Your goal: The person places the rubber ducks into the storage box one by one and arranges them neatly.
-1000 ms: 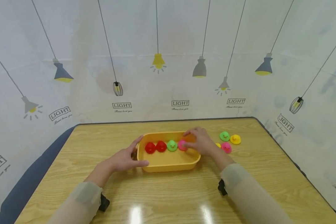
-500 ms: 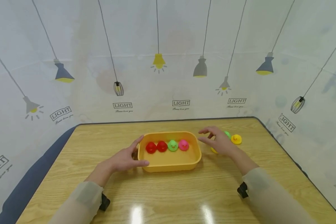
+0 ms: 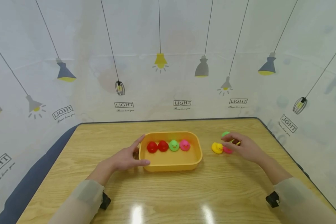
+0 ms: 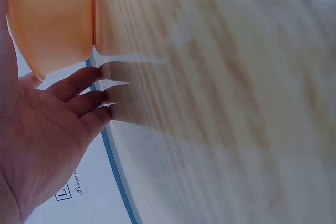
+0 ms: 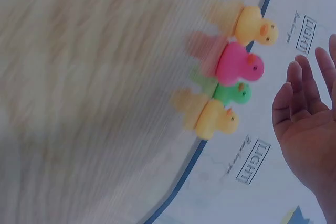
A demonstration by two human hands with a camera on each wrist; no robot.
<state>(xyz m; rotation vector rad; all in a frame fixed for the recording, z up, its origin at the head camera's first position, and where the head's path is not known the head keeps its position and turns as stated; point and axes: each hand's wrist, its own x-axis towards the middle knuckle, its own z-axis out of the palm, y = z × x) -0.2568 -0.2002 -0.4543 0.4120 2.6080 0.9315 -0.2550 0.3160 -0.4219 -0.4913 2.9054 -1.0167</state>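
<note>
My left hand [image 3: 126, 158] rests at the left end of a yellow-orange plastic bin [image 3: 170, 168], thumb along the near rim and index finger at the far left corner. In the left wrist view its other fingers [image 4: 79, 85] stretch down to the tabletop beside the bin wall [image 4: 52, 19]. On the right, my right hand [image 3: 245, 147] hovers over a cluster of toy ducks, holding nothing. That cluster has a yellow duck [image 3: 217, 148], a pink duck [image 5: 233, 64], a green duck [image 5: 231, 94] and another yellow duck [image 5: 212, 120]. The hand partly hides them in the head view.
Inside the bin, two red toys [image 3: 152, 147], a green duck [image 3: 174, 145] and a pink duck [image 3: 184, 145] form a row along the middle. A wood-grain table [image 3: 173, 193] lies under everything, with a lamp-printed curtain [image 3: 145, 68] around its back and sides.
My right hand has let go of the pink duck in the bin and moved right, out over the ducks on the table. My left hand stays at the bin's left end.
</note>
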